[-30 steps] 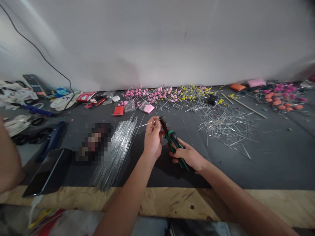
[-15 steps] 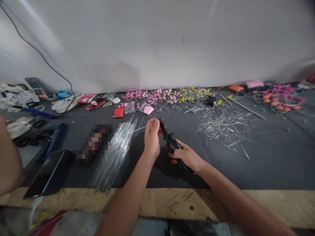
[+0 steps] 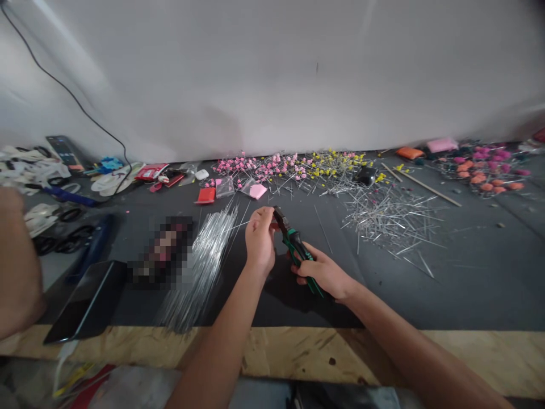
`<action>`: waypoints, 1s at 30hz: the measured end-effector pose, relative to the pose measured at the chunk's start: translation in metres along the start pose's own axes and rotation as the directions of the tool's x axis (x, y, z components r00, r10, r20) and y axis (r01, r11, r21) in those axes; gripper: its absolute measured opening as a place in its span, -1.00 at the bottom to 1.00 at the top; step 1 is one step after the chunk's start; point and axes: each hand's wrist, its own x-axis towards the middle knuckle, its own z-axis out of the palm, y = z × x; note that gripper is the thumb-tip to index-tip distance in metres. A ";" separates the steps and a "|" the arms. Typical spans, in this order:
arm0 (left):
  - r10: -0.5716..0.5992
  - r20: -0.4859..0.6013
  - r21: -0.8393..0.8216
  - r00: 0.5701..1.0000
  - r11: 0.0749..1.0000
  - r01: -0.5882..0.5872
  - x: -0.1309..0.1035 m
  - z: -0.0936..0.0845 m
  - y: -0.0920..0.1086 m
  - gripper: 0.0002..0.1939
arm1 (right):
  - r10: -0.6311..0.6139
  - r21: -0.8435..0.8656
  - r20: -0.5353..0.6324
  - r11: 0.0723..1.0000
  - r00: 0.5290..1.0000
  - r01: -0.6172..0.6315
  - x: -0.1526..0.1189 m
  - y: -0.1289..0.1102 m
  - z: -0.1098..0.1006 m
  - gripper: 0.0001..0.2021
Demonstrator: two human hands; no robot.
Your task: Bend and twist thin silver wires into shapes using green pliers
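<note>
My right hand (image 3: pixel 317 267) is wrapped round the green and black handles of a pair of pliers (image 3: pixel 298 245), whose dark jaws point up and to the left. Right beside the jaws, the fingers of my left hand (image 3: pixel 260 236) pinch a thin metal wire (image 3: pixel 238 226). It stretches out leftward over a bundle of long straight wires (image 3: pixel 200 267). Whether the jaws touch the wire is hidden by my fingertips. To the right of the pliers lies a loose heap of short cut wires (image 3: pixel 389 218).
Along the wall lie wires with pink tips (image 3: pixel 272 166) and yellow tips (image 3: pixel 338 162). Orange and magenta tipped ones (image 3: pixel 489 170) are at far right. A dark phone (image 3: pixel 87 301) rests near the front left edge. Another person's arm (image 3: pixel 17 267) reaches in at left.
My left hand has shifted slightly left, and the wire's visible part now reaches further left over the bundle. My right hand and the pliers have hardly moved.
</note>
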 end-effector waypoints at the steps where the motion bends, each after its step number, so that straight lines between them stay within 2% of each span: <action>1: -0.006 -0.006 -0.003 1.000 1.000 0.006 0.000 0.000 0.000 -0.81 | -0.001 -0.004 0.000 1.000 1.000 0.001 0.000 0.000 0.000 -0.82; 4: -0.010 0.004 -0.019 1.000 1.000 0.011 0.002 0.000 0.000 -0.83 | -0.009 -0.028 0.006 1.000 1.000 0.009 0.000 0.000 0.000 -0.81; 9: 0.051 -0.002 -0.037 0.999 0.998 -0.051 0.007 -0.002 -0.002 -0.90 | -0.023 -0.070 0.017 0.997 1.000 0.024 0.002 0.003 -0.001 -0.78; 13: 0.056 -0.039 0.050 0.998 0.997 -0.054 0.009 -0.005 -0.009 -0.85 | -0.010 -0.035 0.009 0.999 1.000 0.010 0.002 0.003 -0.001 -0.78; 16: 0.144 -0.074 0.188 0.987 0.974 -0.128 0.010 -0.009 -0.014 -0.81 | 0.003 -0.002 0.001 1.000 1.000 -0.003 0.002 0.001 -0.001 -0.81; 20: 0.274 -0.028 0.385 0.961 0.891 -0.242 0.007 -0.013 -0.018 -0.84 | 0.014 0.041 -0.012 0.999 1.000 -0.013 0.001 0.000 -0.001 -0.79; 26: 0.417 0.138 0.550 0.898 0.722 -0.420 0.002 -0.017 -0.018 -0.81 | 0.026 0.089 -0.017 0.996 1.000 -0.024 0.000 0.000 -0.001 -0.80; 30: 0.444 0.176 0.626 0.879 0.639 -0.448 0.003 -0.020 -0.019 -0.80 | 0.028 0.105 -0.027 0.994 0.999 -0.025 -0.001 -0.003 0.001 -0.79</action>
